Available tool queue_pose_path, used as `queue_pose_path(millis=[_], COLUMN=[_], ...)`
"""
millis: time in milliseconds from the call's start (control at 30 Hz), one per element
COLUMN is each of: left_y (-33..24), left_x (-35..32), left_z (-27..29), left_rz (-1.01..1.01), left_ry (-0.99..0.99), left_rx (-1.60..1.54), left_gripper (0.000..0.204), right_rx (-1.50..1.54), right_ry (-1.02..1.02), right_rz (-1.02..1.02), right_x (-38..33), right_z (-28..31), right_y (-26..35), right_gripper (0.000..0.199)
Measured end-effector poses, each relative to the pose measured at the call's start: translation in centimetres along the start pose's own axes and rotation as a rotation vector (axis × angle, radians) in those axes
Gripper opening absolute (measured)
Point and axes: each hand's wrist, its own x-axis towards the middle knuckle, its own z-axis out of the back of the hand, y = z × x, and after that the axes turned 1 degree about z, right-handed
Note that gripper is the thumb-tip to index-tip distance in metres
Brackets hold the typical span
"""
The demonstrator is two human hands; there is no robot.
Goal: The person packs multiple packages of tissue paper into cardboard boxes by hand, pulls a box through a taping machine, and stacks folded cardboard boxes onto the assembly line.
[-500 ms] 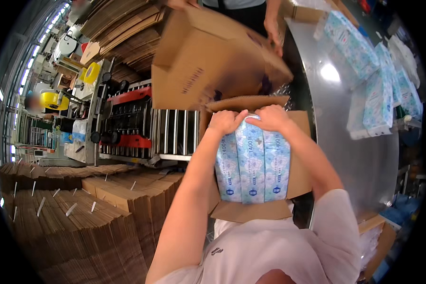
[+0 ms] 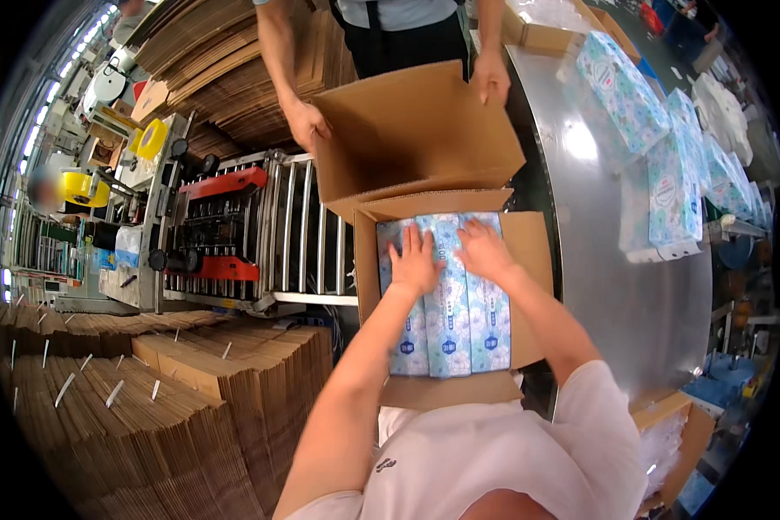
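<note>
My left hand (image 2: pixel 416 263) and right hand (image 2: pixel 485 250) rest open, fingers spread, on the blue floral packs (image 2: pixel 449 322) inside my carton (image 2: pixel 367 260); pressing hard could crease them (they look soft). At twelve o'clock, a box (image 2: pixel 412 130) tilted in a co-worker's hands (image 2: pixel 307 124) could bump my carton's far flap (image 2: pixel 442 198).

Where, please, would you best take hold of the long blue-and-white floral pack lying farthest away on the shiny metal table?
I'd grip the farthest pack mid-length along its left edge, coming from the left: that long side faces bare metal table, whereas a second floral pack lies against its near end.
</note>
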Motion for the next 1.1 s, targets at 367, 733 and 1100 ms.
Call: queue_pose_path(millis=[367, 733, 1100], left_y=[-1.0, 15.3, 3.2], left_x=[-10.1, -5.0, 6.6], left_z=[2.2, 3.7, -0.6], left_rz=[-0.372, 0.284, -0.11], left_ry=[0.419, -1.129, -0.345], left_rx=[0.025, -0.62, -0.273], left_gripper=[0.043, 0.015, 0.036], right_rx=[-0.089, -0.053, 0.168], right_ry=[-0.21, -0.215, -0.776], right_rz=[0.087, 0.016, -0.817], right_x=[-4.2, -9.1, -26.0], right_z=[3.9, -4.3, -6.7], right_y=[3.8, 6.7, 10.8], right_gripper=[0.053, 0.05, 0.031])
